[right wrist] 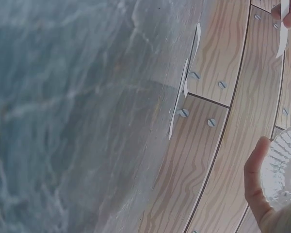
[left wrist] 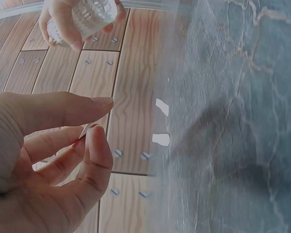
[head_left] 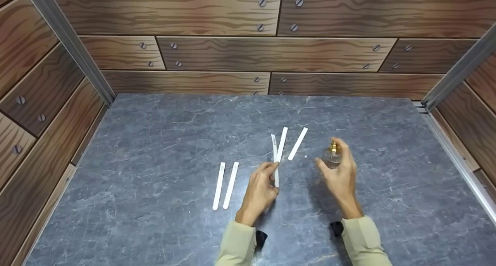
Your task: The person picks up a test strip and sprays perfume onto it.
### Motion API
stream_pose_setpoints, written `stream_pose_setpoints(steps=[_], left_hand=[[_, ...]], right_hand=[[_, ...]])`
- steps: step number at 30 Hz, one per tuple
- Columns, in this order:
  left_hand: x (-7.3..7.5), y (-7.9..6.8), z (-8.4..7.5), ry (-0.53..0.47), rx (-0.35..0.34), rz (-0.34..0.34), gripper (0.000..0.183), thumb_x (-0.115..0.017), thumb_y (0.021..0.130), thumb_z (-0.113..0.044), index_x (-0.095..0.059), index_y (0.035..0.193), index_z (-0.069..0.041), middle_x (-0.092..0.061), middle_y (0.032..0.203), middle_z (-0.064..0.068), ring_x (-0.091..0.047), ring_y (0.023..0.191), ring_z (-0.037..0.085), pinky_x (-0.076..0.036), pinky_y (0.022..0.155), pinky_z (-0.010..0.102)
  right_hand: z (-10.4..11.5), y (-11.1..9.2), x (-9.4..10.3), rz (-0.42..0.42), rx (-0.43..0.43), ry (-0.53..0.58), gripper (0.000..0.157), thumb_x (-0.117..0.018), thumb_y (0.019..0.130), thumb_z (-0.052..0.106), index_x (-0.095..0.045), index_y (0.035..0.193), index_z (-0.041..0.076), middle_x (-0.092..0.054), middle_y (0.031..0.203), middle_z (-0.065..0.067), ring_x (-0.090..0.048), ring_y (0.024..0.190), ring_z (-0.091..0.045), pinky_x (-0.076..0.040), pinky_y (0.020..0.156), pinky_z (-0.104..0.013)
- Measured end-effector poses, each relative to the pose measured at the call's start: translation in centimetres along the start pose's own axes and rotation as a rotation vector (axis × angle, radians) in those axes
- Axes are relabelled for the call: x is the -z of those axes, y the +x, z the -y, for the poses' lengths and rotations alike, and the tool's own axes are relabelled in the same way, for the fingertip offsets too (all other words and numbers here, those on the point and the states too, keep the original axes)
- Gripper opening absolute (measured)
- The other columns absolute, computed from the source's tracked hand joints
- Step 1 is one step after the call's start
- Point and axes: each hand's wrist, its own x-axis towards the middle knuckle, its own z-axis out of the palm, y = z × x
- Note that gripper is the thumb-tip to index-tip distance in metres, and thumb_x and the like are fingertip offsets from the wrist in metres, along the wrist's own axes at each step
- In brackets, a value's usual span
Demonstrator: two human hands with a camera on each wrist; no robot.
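Observation:
My left hand (head_left: 260, 188) pinches a narrow white paper test strip (head_left: 274, 146) between thumb and fingers, its far end pointing away from me. In the left wrist view the strip's thin edge (left wrist: 86, 130) shows between the fingertips. To the right, my right hand (head_left: 343, 177) grips a clear ribbed glass perfume bottle (head_left: 331, 157) above the table. Its index finger lies on the gold spray top (head_left: 334, 146). The bottle (right wrist: 281, 170) is partly cut off in the right wrist view, where the held strip (right wrist: 283, 29) hangs at upper right.
Two more white strips lie side by side left of my left hand, one outer strip (head_left: 219, 186) and one inner strip (head_left: 231, 185). Beyond the hands lie a strip (head_left: 283, 142) and another slanted strip (head_left: 298, 144). Wood-patterned panels (head_left: 217, 53) wall the grey marbled table (head_left: 155, 142).

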Motion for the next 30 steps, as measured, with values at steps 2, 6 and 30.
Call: stream_pose_setpoints(steps=[2,6,30], left_hand=[[0.1,0.1,0.2,-0.008,0.014,-0.001,0.063,-0.065,0.064,0.025,-0.065,0.126,0.012,-0.066,0.106,0.011,-0.058,0.078,0.013,-0.051,0.067,0.021],[0.3,0.4,0.6,-0.060,0.059,0.014,0.062,-0.066,0.065,0.025,-0.064,0.125,0.012,-0.067,0.114,0.015,-0.061,0.077,0.013,-0.053,0.065,0.020],[0.9,5.0,3.8,-0.055,0.191,0.003,0.038,-0.070,0.078,0.014,-0.073,0.114,0.006,-0.074,0.098,0.016,-0.064,0.069,0.012,-0.050,0.059,0.019]], right_hand=[[0.0,-0.1,0.1,0.003,-0.014,0.007,0.064,-0.081,0.073,-0.012,-0.055,0.131,-0.002,-0.063,0.112,-0.028,-0.064,0.089,-0.035,-0.048,0.070,-0.010],[-0.1,-0.4,0.2,0.006,-0.024,0.013,0.066,-0.081,0.072,-0.014,-0.055,0.131,-0.002,-0.064,0.109,-0.025,-0.063,0.085,-0.029,-0.049,0.068,-0.010],[-0.4,0.1,0.2,-0.001,-0.028,0.015,0.066,-0.081,0.072,-0.014,-0.055,0.132,-0.002,-0.063,0.117,-0.027,-0.062,0.101,-0.038,-0.046,0.080,-0.018]])
